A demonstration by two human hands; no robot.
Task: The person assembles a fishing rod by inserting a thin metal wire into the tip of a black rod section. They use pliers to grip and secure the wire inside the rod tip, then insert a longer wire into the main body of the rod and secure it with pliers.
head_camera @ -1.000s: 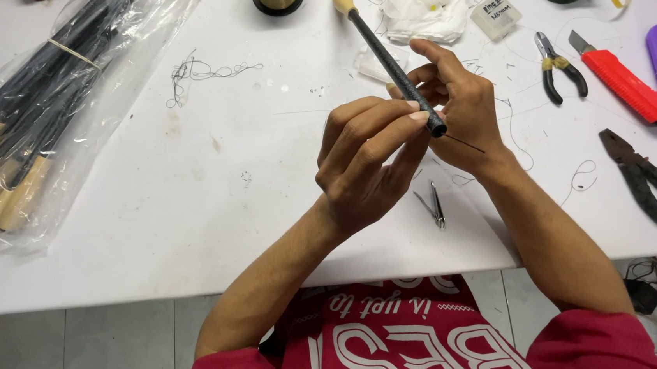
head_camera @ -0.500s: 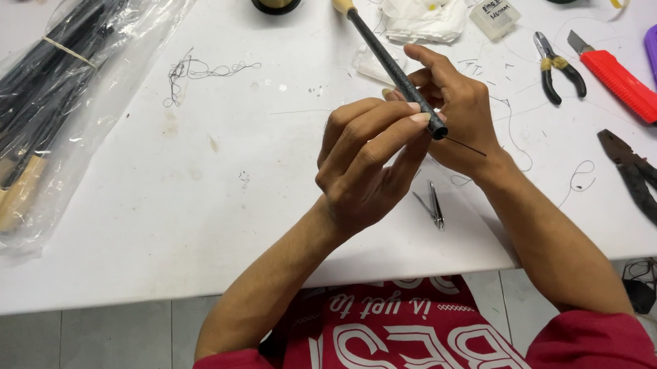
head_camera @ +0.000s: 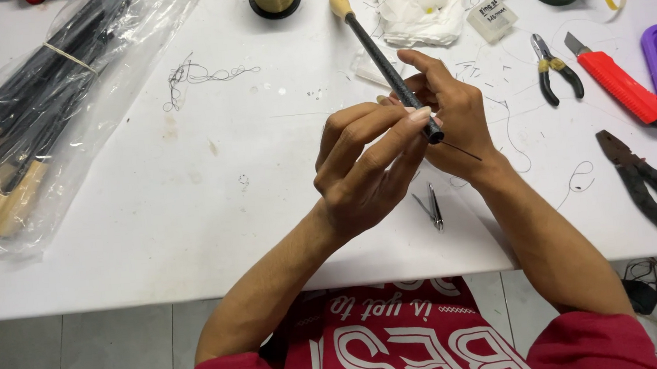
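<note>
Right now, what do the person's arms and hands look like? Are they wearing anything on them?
Both hands are bare: the left hand and the right hand have no gloves, rings or watch that I can see. The fingers have short, plain nails. The forearms are uncovered too. Red sleeves start near the elbows, matching a red shirt with white lettering.

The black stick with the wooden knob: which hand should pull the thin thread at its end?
Probably the left hand. Its fingertips already pinch at the near end of the black stick, where the thin thread sticks out. The right hand is wrapped around the shaft behind it, steadying the stick, so it looks busy.
</note>
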